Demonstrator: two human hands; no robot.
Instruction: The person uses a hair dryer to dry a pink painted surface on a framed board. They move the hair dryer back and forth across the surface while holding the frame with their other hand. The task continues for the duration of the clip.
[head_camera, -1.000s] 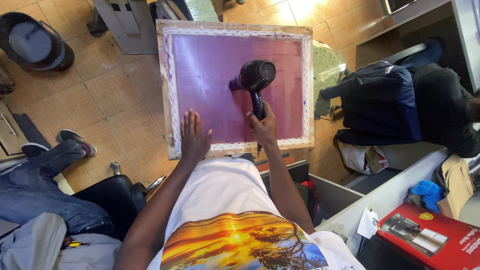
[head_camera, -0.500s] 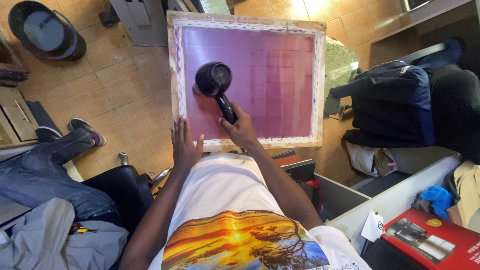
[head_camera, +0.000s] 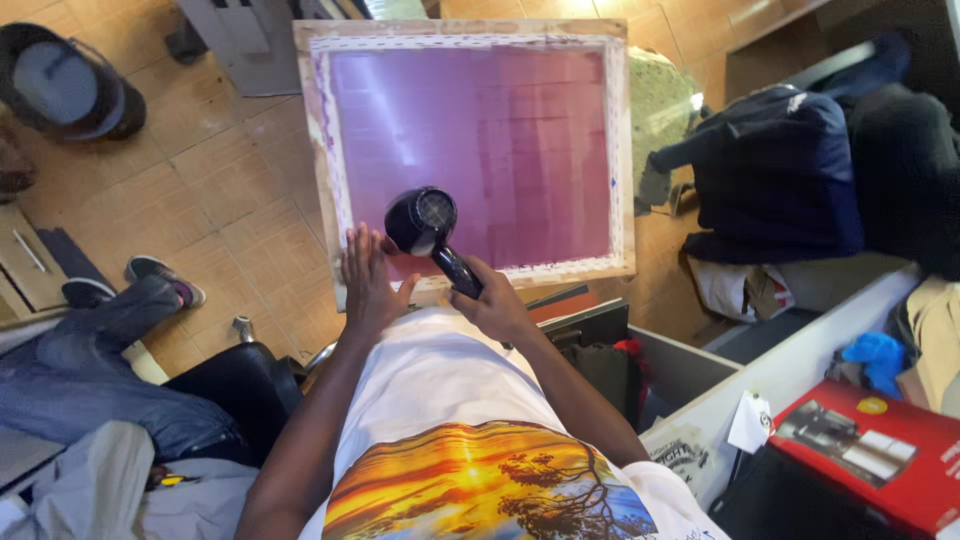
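I see the wooden-framed purple screen (head_camera: 470, 150) propped ahead. My left hand (head_camera: 368, 285) presses flat, fingers spread, on its lower edge. My right hand (head_camera: 495, 305) clenches the black hair dryer (head_camera: 425, 225), nozzle just above my fist, over the mesh.

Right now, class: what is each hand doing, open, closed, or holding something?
Left hand: open, flat on the wooden screen frame.
Right hand: closed around the handle of the black hair dryer.

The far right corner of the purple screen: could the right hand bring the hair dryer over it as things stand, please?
Probably yes. The right hand grips the black hair dryer over the purple screen, near its lower left edge, and nothing lies on the mesh toward that corner.
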